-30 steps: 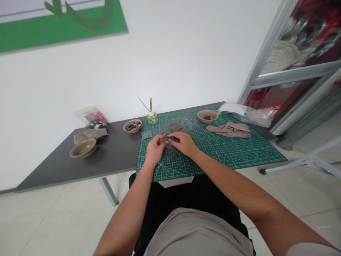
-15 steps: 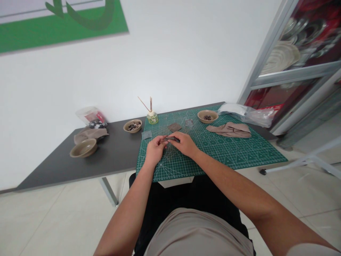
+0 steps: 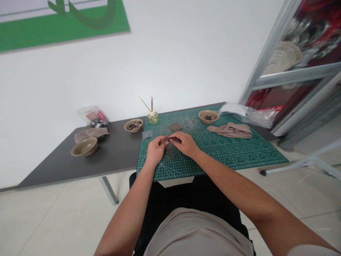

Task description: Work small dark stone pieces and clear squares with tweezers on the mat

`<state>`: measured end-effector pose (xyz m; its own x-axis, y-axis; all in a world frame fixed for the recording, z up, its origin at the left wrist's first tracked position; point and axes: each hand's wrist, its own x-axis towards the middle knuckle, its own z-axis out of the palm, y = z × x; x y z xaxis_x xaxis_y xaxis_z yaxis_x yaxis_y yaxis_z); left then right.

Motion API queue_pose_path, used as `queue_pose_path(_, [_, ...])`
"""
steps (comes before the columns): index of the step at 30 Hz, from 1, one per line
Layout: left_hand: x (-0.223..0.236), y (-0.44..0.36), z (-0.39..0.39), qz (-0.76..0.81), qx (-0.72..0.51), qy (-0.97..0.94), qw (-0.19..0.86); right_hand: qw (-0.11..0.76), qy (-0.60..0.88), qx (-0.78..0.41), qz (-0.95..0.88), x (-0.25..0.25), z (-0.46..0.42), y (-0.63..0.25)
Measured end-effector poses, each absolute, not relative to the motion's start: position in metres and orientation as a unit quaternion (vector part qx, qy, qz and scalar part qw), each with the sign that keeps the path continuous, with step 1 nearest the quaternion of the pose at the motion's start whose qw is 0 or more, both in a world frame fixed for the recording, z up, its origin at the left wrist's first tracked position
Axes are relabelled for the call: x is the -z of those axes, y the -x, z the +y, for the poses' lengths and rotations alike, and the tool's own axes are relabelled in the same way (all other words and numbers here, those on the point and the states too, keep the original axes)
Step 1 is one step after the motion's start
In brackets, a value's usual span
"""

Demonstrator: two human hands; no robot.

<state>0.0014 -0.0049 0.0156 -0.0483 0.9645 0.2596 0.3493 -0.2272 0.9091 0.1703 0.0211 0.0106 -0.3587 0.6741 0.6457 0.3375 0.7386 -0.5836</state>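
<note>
Tweezers [image 3: 176,139], dark and thin, pinched in right hand [image 3: 185,144] over cutting mat [image 3: 239,153], tips meeting a small piece held in left hand [image 3: 155,149] fingertips; probably steadying it. Both hands closed narrow. Beyond on mat: brown square [image 3: 175,127], button bowl [image 3: 208,116], tan cloth [image 3: 230,129].
</note>
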Motion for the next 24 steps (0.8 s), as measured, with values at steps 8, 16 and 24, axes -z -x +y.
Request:
queue_pose_path(8, [-0.0149, -0.0001, -0.0056, 0.530, -0.489, -0.614, 0.320, 0.453, 0.335, -0.154, -0.812, -0.0083, 0.0198, -0.1707])
queue_pose_path(16, [-0.0168, -0.0014, -0.0057, 0.527, -0.492, -0.614, 0.321, 0.451, 0.350, -0.155, -0.806, -0.0101, 0.0184, -0.1708])
queue_pose_path(24, [-0.0198, -0.0024, -0.0075, 0.531, -0.482, -0.620, 0.318, 0.462, 0.336, -0.168, -0.803, -0.0122, 0.0168, -0.1711])
